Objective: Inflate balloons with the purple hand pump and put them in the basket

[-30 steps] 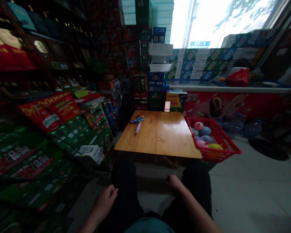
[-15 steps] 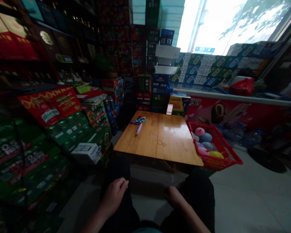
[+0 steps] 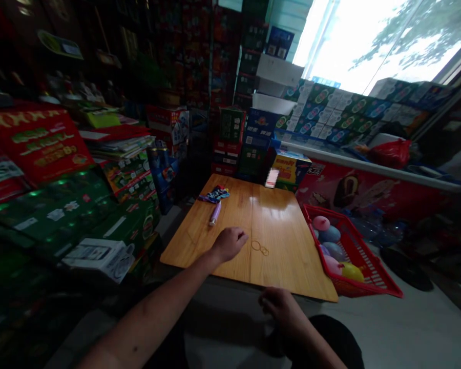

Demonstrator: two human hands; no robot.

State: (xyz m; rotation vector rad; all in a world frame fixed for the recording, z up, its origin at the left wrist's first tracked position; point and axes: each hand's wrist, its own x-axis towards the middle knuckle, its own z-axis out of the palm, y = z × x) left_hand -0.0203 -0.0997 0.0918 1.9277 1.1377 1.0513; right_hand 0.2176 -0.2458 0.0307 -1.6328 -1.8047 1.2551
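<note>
My left hand (image 3: 229, 244) reaches over the low wooden table (image 3: 284, 266), its fingers curled loosely with nothing visible in them. It hovers just left of two small rubber bands (image 3: 260, 247) lying on the wood. A purple pen-like tube (image 3: 215, 213) and a blue wrapper (image 3: 214, 195) lie farther back on the left side of the table. My right hand (image 3: 279, 306) stays low at the table's near edge, fingers curled, empty as far as I can see.
A red shopping basket (image 3: 372, 279) with several coloured balloons (image 3: 329, 234) stands against the table's right side. Stacked drink cartons (image 3: 80, 205) crowd the left. A freezer counter (image 3: 369, 184) with a red bag (image 3: 392, 152) runs along the back right. Grey floor tiles lie to the right.
My left hand rose from my lap and stretched forward over the table toward the rubber bands. My view tilted and moved closer to the table. The right hand barely moved.
</note>
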